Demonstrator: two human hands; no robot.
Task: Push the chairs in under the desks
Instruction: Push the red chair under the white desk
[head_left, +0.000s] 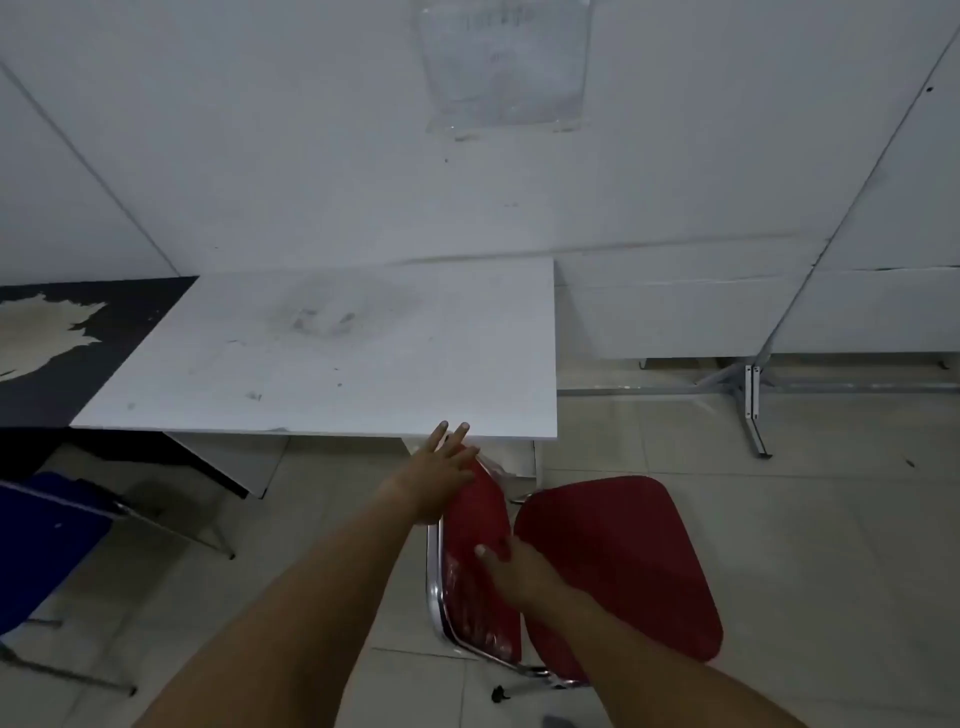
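Blue chair (47, 545): far left, near a dark bench (93, 353) with a peeling top; it stands out on the floor, not tucked in.
White bench (332, 348): centre, top bare, near edge facing the person.
Left hand (436, 478): laid on the upper end of the red chair's backrest (478, 551), just below the white bench's edge; fingers (457, 434) spread and extended, not curled round anything.
Right hand (511, 574): gripping the backrest lower down, fingers wrapped over its edge, thumb on the near face.
Red chair (618, 561): right of centre, turned sideways to the white bench, seat wholly outside it.
Step in hand: squaring the red chair up, I judge.
Next move: swing it so the seat faces the white bench, then push forward, legs clear of the frame.
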